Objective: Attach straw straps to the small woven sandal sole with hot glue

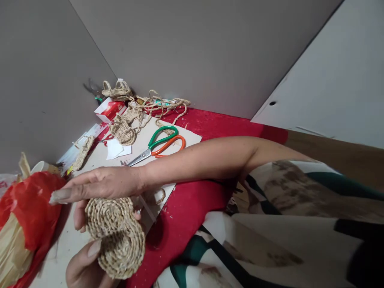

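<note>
A coiled, braided straw piece (121, 236), shaped as two joined round spirals, is held up above the table. My left hand (87, 266) grips it from below, with the thumb on its edge and the other fingers mostly hidden behind. Across its upper edge lies my right hand (105, 182), thumb stretched out to the left and apart from the fingers, some of which touch the side of the piece. Scissors (150, 151) with one green and one orange handle lie just beyond my right wrist.
Braided straw pieces (123, 130) and loose straw cord (168, 105) are heaped near the wall corner, beside a red and white box (111, 110). White paper scraps (117, 150) lie on a pale board (100, 160) over red cloth (207, 124). A red plastic bag (39, 204) holds straw.
</note>
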Demonstrator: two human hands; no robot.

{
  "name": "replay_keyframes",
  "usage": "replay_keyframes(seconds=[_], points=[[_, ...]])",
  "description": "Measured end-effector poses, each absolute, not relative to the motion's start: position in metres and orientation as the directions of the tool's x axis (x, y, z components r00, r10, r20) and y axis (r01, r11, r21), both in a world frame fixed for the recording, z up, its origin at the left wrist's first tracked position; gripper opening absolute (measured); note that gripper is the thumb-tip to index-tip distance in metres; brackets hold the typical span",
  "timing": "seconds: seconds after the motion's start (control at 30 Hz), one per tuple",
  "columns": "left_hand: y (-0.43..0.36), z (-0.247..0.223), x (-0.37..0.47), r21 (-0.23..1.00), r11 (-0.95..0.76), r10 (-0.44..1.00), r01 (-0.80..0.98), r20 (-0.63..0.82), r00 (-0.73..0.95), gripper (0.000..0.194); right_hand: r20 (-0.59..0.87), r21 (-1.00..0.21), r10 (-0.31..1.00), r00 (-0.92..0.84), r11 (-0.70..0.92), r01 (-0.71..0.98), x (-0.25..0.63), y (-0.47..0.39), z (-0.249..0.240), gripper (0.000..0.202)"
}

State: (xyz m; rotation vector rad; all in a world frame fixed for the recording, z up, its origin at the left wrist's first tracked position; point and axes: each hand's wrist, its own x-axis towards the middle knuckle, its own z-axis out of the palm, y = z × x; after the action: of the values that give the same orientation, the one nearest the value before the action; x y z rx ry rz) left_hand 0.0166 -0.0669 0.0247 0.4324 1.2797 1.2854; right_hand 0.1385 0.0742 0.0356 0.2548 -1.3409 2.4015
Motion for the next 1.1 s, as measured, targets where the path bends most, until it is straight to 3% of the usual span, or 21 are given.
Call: replay_keyframes(seconds=[0.13,0.23,0.37,0.43,0.53,0.6,0.8,1.1], points=[[-0.058,0.028,0.021,0.870,0.225,0.929,-0.439,-0.328,-0.173,0.073,0.367,-0.733,0.243,-0.898,-0.518,-0.440,0.144,0.080,0.045,0.016],[-0.054,0.026,0.019,0.851,0.220,0.947,-0.477,-0.304,-0.104,0.055,0.417,-0.735,0.293,-0.860,-0.448,-0.509,0.150,0.079,0.052,0.016],[-0.048,0.030,0.013,0.824,0.347,0.896,-0.449,-0.432,-0.100,0.028,0.435,-0.764,0.369,-0.822,-0.333,-0.553,0.153,0.084,0.059,0.014],[-0.043,0.036,0.016,0.838,0.348,0.864,-0.419,-0.461,-0.204,0.028,0.389,-0.791,0.468,-0.794,-0.271,-0.548,0.153,0.091,0.061,0.009],[-0.033,0.048,0.025,0.923,0.161,0.829,-0.349,-0.318,-0.460,0.041,0.355,-0.820,0.705,-0.613,-0.080,-0.566,0.152,0.100,0.059,0.010],[-0.029,0.053,0.027,0.955,0.035,0.801,-0.293,-0.203,-0.564,0.039,0.338,-0.843,0.782,-0.524,0.004,-0.537,0.150,0.100,0.052,0.020],[-0.030,0.055,0.015,0.980,-0.116,0.805,-0.165,-0.005,-0.593,0.034,0.437,-0.890,0.602,-0.668,0.180,-0.419,0.143,0.082,0.028,0.030],[-0.030,0.058,0.017,0.987,-0.128,0.806,-0.096,0.047,-0.590,0.035,0.397,-0.872,0.639,-0.658,0.040,-0.487,0.136,0.068,0.024,0.026]])
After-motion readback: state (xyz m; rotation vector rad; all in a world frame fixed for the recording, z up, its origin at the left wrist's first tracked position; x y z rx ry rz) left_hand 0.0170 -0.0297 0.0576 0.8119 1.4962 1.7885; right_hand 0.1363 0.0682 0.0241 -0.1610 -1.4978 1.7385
